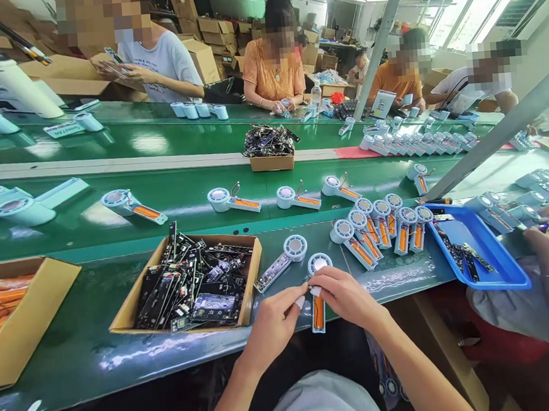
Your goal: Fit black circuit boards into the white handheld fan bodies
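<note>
A light-blue handheld fan with an orange battery in its open handle lies at the table's front edge, below my hands. My left hand and my right hand meet over the fan's neck, fingertips pinched together. White covers show on some fingertips. Whatever sits between the fingers is too small to tell. Just left lies another fan with a circuit board along its handle. Beside my left hand stands a cardboard box full of black circuit boards.
Several fans with orange batteries cluster at right, beside a blue tray holding circuit boards. More fans lie along the green conveyor. A box of orange batteries stands left. A co-worker's hands work at right; other people sit opposite.
</note>
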`<state>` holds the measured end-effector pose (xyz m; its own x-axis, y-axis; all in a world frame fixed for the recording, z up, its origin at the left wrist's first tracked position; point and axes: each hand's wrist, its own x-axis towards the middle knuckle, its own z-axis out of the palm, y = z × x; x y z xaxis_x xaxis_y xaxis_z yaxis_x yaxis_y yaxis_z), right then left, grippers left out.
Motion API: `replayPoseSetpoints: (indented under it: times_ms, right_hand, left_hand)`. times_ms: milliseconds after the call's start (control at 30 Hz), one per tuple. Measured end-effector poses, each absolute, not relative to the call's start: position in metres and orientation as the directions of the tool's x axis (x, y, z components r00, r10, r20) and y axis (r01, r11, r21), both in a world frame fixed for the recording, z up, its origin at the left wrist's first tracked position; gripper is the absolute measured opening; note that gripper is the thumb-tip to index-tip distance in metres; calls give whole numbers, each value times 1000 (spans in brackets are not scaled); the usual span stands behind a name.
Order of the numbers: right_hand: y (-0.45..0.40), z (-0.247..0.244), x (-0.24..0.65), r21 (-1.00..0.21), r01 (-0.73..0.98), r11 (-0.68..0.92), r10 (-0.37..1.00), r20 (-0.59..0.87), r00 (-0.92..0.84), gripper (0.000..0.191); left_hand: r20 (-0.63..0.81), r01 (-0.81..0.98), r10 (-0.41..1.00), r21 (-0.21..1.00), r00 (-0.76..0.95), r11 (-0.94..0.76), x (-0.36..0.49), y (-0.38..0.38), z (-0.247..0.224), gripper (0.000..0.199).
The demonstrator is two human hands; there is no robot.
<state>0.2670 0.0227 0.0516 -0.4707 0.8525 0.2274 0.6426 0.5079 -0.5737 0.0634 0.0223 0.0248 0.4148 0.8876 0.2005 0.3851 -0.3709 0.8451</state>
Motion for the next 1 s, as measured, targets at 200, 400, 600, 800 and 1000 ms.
replayPoseSetpoints:
  times_ms: [200, 400, 600, 800, 1000]
  right_hand:
    - [25, 47, 264, -553, 676, 487, 871, 248, -425, 23]
    - [14, 60, 263, -838, 541, 74, 986, -18, -163, 21]
    - [5, 47, 270, -983, -10, -183, 971, -179, -161, 22]
    - [-7, 38, 271, -989, -105, -104, 977, -82, -199, 20]
    - [-10, 33, 269, -970, -217, -107, 993, -114, 20, 23]
  left_hand:
    - [202, 369, 894, 857, 401, -359, 68, 25, 24, 38]
    - [30, 266, 937, 955, 347, -129, 79, 6, 38, 42]
    - [-125, 375, 961, 927, 246, 24, 93, 12, 20, 40]
    - [-266, 62, 804, 959, 531, 277, 109, 29, 22, 34]
    - [-304, -39, 888, 941, 345, 337, 113, 16, 22, 32]
